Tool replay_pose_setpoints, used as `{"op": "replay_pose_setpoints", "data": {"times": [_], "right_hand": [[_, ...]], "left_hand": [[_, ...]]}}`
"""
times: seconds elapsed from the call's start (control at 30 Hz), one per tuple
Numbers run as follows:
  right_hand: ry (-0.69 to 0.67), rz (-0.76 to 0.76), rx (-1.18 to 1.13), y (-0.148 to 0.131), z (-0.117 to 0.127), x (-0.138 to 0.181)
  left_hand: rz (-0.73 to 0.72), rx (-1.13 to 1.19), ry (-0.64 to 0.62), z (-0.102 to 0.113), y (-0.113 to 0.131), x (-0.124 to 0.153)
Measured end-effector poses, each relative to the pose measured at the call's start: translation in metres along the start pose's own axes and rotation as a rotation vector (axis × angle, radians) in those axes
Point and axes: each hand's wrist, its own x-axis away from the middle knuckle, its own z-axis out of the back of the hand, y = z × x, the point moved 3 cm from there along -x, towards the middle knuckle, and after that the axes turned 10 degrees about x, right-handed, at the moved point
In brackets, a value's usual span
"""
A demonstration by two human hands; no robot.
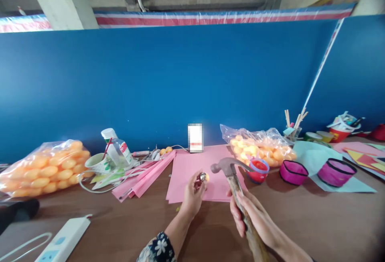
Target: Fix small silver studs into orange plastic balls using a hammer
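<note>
My right hand (251,212) is wrapped round the wooden handle of a claw hammer (230,167), whose metal head is raised at the right side of the pink paper (180,169). Over that same paper, my left hand (194,195) pinches a small shiny silvery object (203,176) between thumb and fingers. A yellowish glint shows at its right edge; its exact kind is too small to make out. The hammer head is apart from the left hand, to its right.
A bag of orange balls (57,169) lies left, another (258,149) behind the hammer. Nearby are a plastic bottle (118,149), pink strips (144,179), a red cup (258,171), magenta rings (335,172) and a power strip (66,238). A blue partition (180,77) stands behind.
</note>
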Motion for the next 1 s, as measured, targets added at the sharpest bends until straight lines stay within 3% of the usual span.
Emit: {"op": "replay_pose_setpoints", "data": {"times": [0.3,0.57,1.0], "right_hand": [[-0.089,-0.021,-0.037,0.029,0.012,-0.008],[-0.157,-0.059,-0.169,0.023,0.01,-0.006],[-0.123,-0.103,-0.184,0.017,0.012,-0.004]], "left_hand": [[-0.061,-0.194,0.033,-0.001,0.005,0.0],[-0.032,-0.294,0.008,-0.007,0.015,0.007],[-0.032,-0.318,-0.01,-0.007,0.015,0.008]]}}
